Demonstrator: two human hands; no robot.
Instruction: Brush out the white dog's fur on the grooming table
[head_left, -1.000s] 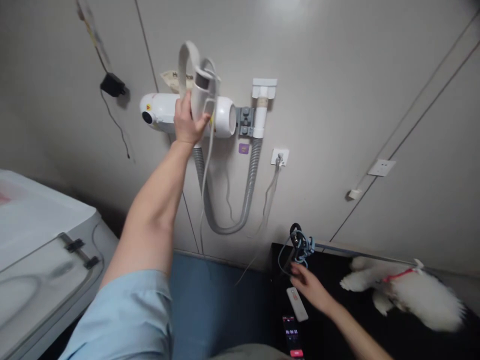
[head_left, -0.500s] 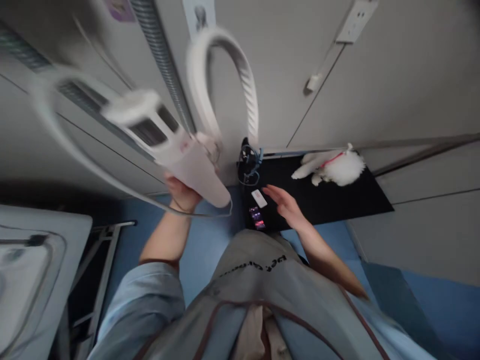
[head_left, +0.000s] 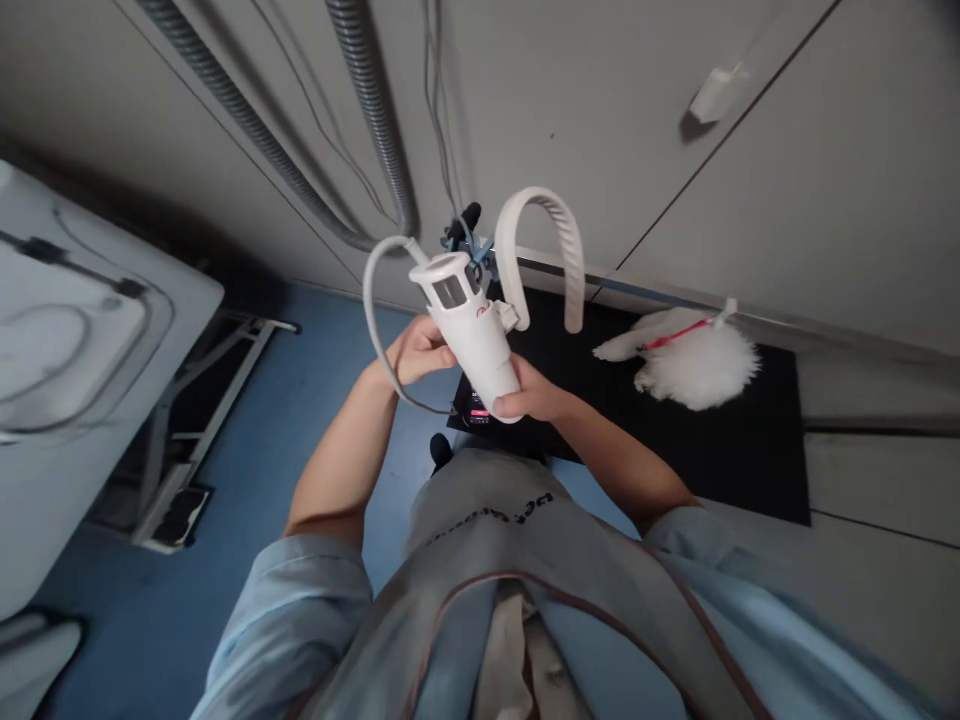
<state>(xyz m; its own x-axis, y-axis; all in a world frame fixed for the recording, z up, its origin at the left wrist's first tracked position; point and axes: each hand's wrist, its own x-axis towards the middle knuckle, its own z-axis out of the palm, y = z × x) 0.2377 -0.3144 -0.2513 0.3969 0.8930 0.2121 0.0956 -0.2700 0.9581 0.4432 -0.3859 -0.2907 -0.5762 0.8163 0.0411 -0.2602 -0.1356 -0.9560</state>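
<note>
A white corded hair dryer, cone-shaped with dark vents at its wide end, hangs tilted in front of me. Its narrow end points down toward my body. My left hand is at the dryer's left side, thumb in front and fingers partly hidden behind the body. Wrapped round the narrow end is my right hand, thumb across the front. A white ribbed, curved arm is joined to the dryer's side. The grey cord loops down past my left wrist.
A white fluffy dog with a red strap lies on the black tabletop. Below the dryer glows a phone screen. Grey corrugated hoses run down the wall. A white tub on a metal frame stands left.
The dryer has swung down and right, nearer the middle of my body. My right hand has risen from above the tabletop and closed round its narrow end. The view has shifted.
</note>
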